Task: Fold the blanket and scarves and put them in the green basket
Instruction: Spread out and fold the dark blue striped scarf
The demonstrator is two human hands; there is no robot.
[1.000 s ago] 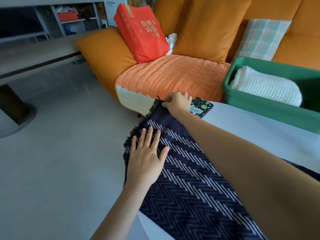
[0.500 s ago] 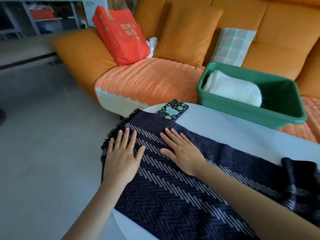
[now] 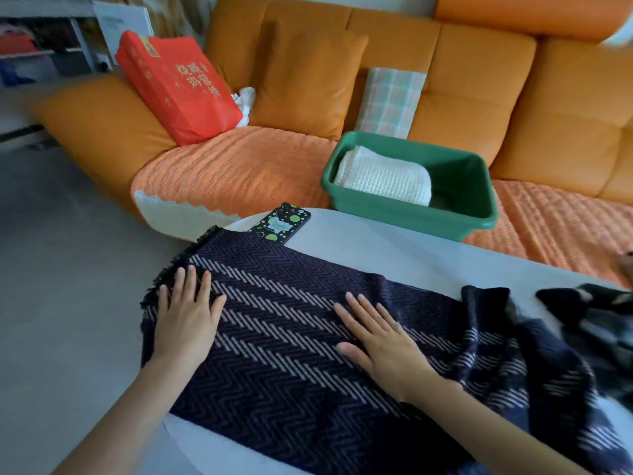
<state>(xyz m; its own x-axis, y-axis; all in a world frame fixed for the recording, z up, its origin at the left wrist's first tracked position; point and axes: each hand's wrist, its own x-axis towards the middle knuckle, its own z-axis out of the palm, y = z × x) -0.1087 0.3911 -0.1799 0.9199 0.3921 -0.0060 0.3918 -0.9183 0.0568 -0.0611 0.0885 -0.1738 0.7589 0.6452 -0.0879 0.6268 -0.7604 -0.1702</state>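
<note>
Now | green basket [image 3: 411, 216] holds folded white blanket [image 3: 383, 178] | left hand [image 3: 186, 318], right hand [image 3: 380, 341] flat on scarf [image 3: 281, 323], grip wide

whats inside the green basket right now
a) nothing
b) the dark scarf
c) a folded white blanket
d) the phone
C: a folded white knit blanket lies in the basket, while the scarf is spread on the table.
</note>
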